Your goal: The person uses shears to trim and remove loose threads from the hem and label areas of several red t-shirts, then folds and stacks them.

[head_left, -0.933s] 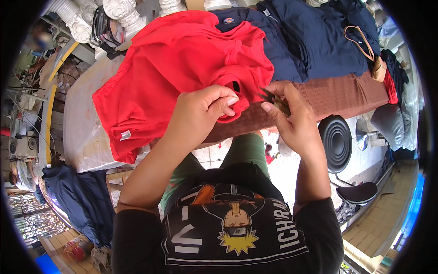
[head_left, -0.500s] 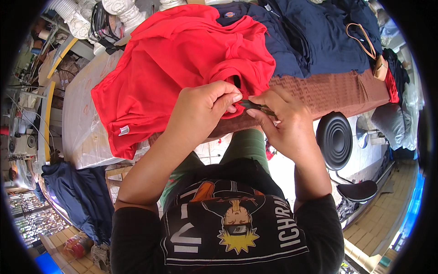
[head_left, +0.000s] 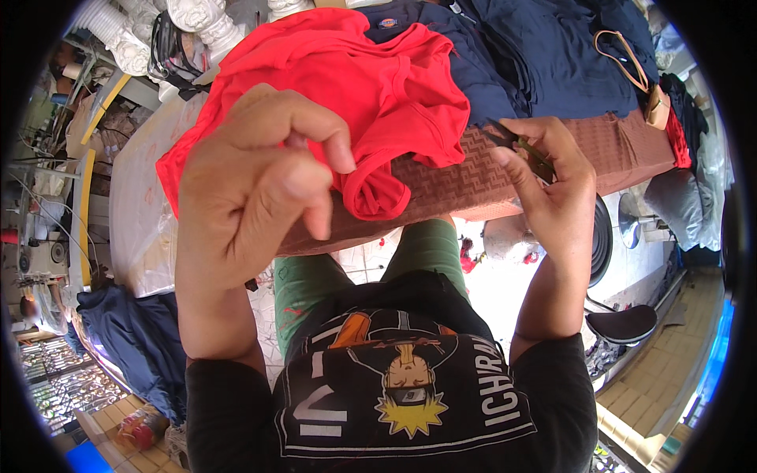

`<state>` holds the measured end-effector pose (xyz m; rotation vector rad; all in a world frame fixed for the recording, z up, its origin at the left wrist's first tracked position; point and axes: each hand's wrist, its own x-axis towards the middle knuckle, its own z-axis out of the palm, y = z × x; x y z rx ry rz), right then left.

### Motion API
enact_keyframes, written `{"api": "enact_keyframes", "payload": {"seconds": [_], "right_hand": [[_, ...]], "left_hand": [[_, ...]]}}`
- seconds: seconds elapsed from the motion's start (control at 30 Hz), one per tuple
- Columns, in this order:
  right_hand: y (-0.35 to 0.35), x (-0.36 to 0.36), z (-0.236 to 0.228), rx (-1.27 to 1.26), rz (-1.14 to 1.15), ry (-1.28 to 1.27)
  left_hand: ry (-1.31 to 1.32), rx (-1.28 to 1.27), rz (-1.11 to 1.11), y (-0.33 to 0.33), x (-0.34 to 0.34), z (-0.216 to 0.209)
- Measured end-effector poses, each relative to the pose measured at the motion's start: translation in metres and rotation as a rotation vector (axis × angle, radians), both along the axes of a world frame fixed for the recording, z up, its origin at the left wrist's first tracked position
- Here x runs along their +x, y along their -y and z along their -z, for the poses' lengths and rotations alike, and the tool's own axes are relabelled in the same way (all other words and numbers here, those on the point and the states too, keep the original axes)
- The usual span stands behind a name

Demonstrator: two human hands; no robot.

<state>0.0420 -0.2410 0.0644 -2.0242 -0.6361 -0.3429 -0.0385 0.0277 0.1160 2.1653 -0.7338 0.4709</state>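
A red garment lies bunched on the brown-covered table, one of its hems rolled at the near edge. My left hand is raised above the garment's near left part, hiding some of it. Its fingers are bent but apart, and I see nothing between them. To the right, my right hand grips a pair of thread snips. Their dark blades point up and left over the table cover, away from the red cloth. Dark blue garments are spread just beyond.
At the table's far right lies a tan strap with a small pouch. Left of the red cloth is a plastic-wrapped surface. Below it hang dark blue clothes. A round black stool seat stands right of my arm. White ornate columns rise at the back left.
My hands have moved apart from the red garment's edge: the left up and left, the right rightward with the snips. The cloth's near edge has dropped over the table's front.
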Motion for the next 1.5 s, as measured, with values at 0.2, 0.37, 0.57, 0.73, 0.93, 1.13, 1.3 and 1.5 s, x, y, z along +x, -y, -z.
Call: {"api": "enact_keyframes", "payload": {"seconds": [0.2, 0.37, 0.57, 0.73, 0.93, 1.13, 1.3, 1.5], "right_hand": [[0.006, 0.002, 0.001, 0.157, 0.060, 0.002], [0.006, 0.001, 0.000, 0.174, 0.051, -0.006], [0.024, 0.005, 0.003, 0.253, 0.134, -0.007], [0.025, 0.020, 0.015, 0.534, 0.020, -0.164], [-0.013, 0.013, 0.026, 0.504, -0.143, -0.447], [-0.025, 0.009, 0.020, 0.795, -0.180, -0.658], [-0.003, -0.003, -0.028, 1.027, -0.290, -0.593], [0.052, -0.003, -0.068, 1.110, -0.404, -0.344]], "left_hand": [[-0.054, -0.060, -0.077, 0.040, 0.030, 0.031], [0.354, 0.741, -0.197, 0.087, 0.082, 0.126], [-0.653, 0.373, -0.159, 0.076, 0.117, 0.069], [-0.851, -1.037, 0.249, 0.020, 0.102, 0.053], [-0.827, -0.926, 0.193, 0.035, 0.088, 0.053], [-0.458, -0.398, 0.274, 0.052, 0.097, 0.043], [-0.555, 0.105, 0.213, 0.022, 0.117, 0.025], [-0.214, 0.931, -0.573, 0.005, 0.112, -0.069]]}}
